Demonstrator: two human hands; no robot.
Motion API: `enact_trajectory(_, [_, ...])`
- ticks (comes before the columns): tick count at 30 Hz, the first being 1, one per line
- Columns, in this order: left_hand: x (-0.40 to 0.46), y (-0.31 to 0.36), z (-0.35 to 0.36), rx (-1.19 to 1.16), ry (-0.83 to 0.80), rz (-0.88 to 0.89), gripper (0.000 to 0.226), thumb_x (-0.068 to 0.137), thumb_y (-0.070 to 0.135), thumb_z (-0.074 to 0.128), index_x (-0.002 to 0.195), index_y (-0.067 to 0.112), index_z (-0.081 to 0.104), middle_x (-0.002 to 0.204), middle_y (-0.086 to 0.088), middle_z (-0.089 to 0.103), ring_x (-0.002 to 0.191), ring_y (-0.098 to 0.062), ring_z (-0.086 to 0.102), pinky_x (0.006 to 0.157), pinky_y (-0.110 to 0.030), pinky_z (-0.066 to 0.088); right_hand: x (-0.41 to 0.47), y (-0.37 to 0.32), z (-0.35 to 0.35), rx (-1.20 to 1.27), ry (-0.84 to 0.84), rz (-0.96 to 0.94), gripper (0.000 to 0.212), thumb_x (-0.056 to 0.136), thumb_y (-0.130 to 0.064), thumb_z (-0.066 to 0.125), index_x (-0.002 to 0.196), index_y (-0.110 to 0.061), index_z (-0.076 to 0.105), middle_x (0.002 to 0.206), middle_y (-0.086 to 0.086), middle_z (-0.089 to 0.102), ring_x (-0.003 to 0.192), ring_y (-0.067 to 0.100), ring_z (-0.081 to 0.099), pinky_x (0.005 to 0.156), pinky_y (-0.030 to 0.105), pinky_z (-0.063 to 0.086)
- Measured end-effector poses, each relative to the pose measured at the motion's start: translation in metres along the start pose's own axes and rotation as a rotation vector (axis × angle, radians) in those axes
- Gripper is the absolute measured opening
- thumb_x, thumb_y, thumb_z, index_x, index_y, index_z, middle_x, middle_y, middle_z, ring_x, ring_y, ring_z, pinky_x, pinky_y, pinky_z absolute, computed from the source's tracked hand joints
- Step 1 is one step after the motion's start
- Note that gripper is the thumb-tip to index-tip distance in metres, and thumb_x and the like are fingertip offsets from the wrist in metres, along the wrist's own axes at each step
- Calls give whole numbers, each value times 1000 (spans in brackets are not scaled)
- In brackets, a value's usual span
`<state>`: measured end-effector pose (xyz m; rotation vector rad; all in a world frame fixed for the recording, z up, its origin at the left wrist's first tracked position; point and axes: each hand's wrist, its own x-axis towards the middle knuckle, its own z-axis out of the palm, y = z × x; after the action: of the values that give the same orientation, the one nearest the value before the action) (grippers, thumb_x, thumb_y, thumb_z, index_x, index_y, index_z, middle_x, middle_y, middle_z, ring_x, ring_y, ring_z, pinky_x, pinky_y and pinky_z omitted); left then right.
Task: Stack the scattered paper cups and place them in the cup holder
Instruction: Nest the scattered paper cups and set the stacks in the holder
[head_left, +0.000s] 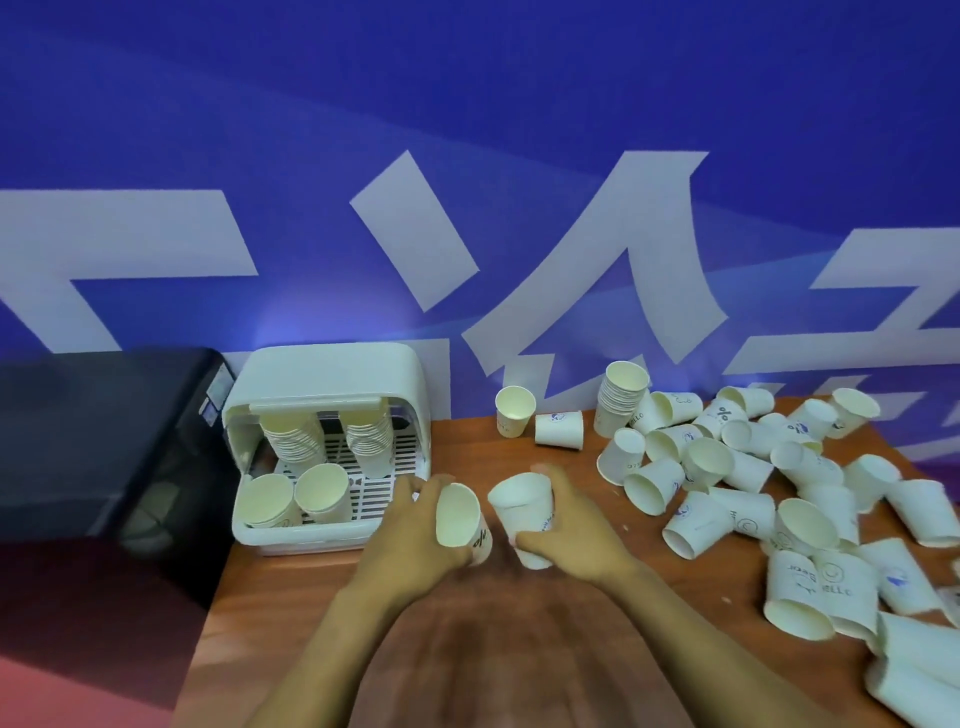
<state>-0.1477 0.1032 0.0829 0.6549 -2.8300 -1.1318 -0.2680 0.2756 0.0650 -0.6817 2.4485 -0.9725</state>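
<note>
A blue wall banner with large white characters fills the background above a reddish-brown wooden table. A black appliance stands at the table's left end, touching the white cup holder, whose lid is raised. Inside the holder, two tall stacks of cups lean at the back and two shorter ones sit in front. Scattered paper cups, most lying on their sides, cover the table's right half, well right of the hands; a stack stands at the back.

The left hand curls around one paper cup, mouth tilted toward the camera, just right of the holder's front corner. The right hand grips a second cup, thumb and fingers wrapped round it. The two held cups are close together, not touching.
</note>
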Motion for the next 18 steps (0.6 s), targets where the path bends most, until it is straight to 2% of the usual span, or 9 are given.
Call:
enact_trajectory(4, [-13, -36, -18, -18, -12, -37, 79, 64, 35, 79, 133, 30, 40, 125, 5, 34, 118, -19, 47, 97, -33, 44, -4, -23, 23, -64, 31, 18, 81, 61, -40, 78, 131, -29, 38, 122, -6, 51, 109, 12, 51, 90, 30, 46])
enact_trajectory(9, [-28, -84, -50, -15, 24, -53, 77, 68, 31, 77, 134, 29, 39, 127, 4, 35, 119, -20, 45, 95, -27, 39, -4, -61, 65, -71, -3, -15, 82, 63, -28, 75, 134, -30, 34, 129, -3, 48, 111, 14, 51, 89, 28, 45])
enact_trajectory(15, [-40, -131, -89, 35, 37, -97, 77, 72, 35, 73, 139, 28, 34, 133, 2, 36, 122, -21, 42, 95, -31, 42, 3, -103, 111, -91, -25, -76, 87, 66, -15, 73, 142, -26, 30, 129, -4, 41, 121, 16, 45, 86, 19, 36])
enact_trajectory(18, [-40, -148, -110, 31, 82, -114, 80, 72, 40, 73, 141, 28, 32, 134, 0, 35, 123, -24, 42, 95, -34, 44, 14, -119, 131, -79, -27, -67, 83, 66, -17, 73, 139, -26, 35, 131, -1, 43, 120, 17, 45, 90, 23, 38])
